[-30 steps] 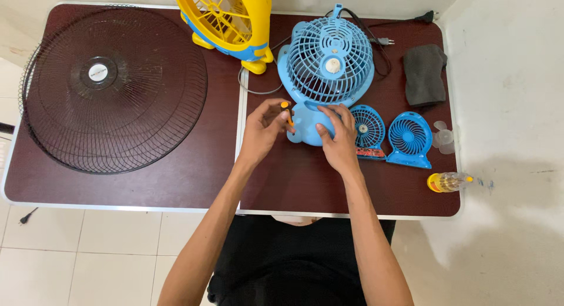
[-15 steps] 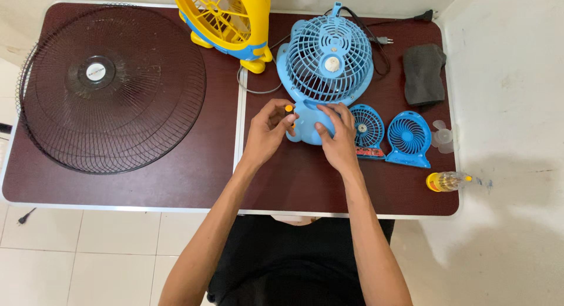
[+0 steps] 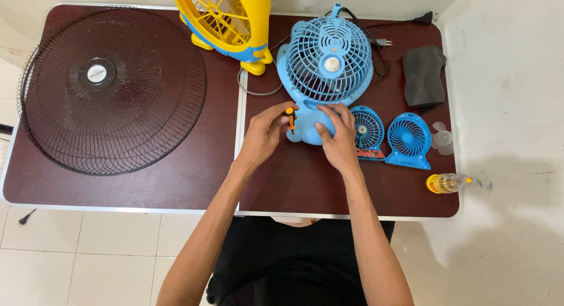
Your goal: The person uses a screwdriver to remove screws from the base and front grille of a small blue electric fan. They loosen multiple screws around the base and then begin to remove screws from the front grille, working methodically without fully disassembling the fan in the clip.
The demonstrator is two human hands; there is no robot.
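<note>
- Head view — the left hand (image 3: 265, 131) is curled tight around a small screwdriver with an orange handle (image 3: 289, 116), and its tip points down at the base of the light blue desk fan (image 3: 325, 71).
- The right hand (image 3: 336, 138) lies half open on that same base, fingers spread a little, pressing on it to keep it from moving. It grips nothing.
- The light blue desk fan sits near the middle of the dark brown table (image 3: 176, 177), just in front of the person, with its round cage facing up and its black cord (image 3: 376, 33) running off behind it.
- How far along — the fan looks whole: cage on, base on, and I see no loose screws lying beside it. So the work on the base looks like it is near its start, or I cannot tell more, because the hands hide the spot.
- Two small blue fans (image 3: 388, 135) stand just to the right of the right hand, untouched.
- A big black wire fan guard (image 3: 111, 88) lies flat on the left side, well apart from the hands.
- A yellow fan (image 3: 226, 18) stands at the far edge, a dark grey cloth (image 3: 423, 74) lies at the right, and a little bottle with a yellow cap (image 3: 446, 182) lies near the right edge.
</note>
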